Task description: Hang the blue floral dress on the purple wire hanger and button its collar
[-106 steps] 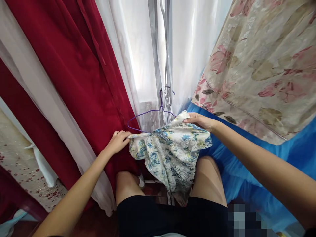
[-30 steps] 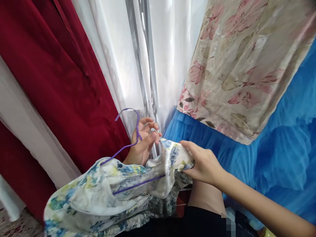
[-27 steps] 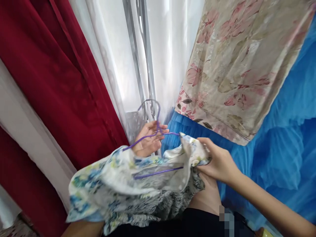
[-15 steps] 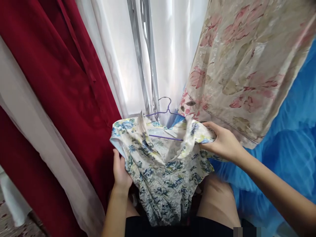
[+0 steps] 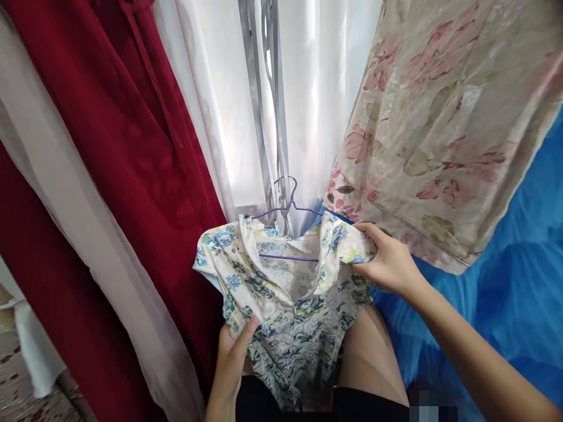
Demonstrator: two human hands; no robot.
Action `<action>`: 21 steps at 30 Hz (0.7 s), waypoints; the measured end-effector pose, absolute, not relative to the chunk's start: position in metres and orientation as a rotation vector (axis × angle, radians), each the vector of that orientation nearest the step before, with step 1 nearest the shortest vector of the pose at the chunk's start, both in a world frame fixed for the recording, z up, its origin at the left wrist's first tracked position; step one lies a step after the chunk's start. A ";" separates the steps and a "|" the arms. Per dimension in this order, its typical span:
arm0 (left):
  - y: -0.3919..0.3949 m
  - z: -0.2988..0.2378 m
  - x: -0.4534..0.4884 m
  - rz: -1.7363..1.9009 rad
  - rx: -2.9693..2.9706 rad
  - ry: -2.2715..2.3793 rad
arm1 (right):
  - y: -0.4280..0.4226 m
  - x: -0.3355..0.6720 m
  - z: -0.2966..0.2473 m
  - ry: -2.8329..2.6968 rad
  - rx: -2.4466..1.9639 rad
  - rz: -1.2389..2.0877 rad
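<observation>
A white V-neck garment with blue, green and yellow flowers hangs on a thin purple hanger in front of me. The hanger's hook points up, and its lower bar crosses the open neckline. My right hand pinches the shoulder on the right, thumb below and fingers above. Lower down, my left hand grips the garment's left side, its thumb lying on the front and its other fingers mostly hidden behind the cloth. The bottom of the garment drops between my legs, where its end is hard to see.
Long red cloth and pale sheer cloth hang on the left. Behind the hanger are white curtains and grey metal poles. A beige floral cloth hangs at right, over ruffled blue fabric.
My left hand has slid down from near the sleeve to the garment's side, its thumb now over the front. The hanger and neckline have shifted slightly; my right hand keeps the shoulder.
</observation>
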State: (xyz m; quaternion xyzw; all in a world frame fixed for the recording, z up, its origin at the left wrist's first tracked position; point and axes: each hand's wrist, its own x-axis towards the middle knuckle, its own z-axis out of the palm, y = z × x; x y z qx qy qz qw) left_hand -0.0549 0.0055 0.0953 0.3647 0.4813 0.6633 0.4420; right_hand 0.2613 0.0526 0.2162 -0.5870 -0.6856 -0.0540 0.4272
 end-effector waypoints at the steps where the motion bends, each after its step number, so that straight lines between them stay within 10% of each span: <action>1: 0.004 0.098 -0.052 1.641 0.919 1.186 | 0.053 0.262 0.219 -1.708 -1.463 -0.137; 21: -0.014 0.079 -0.045 1.615 0.937 1.290 | 0.047 0.293 0.172 -1.780 -1.166 0.237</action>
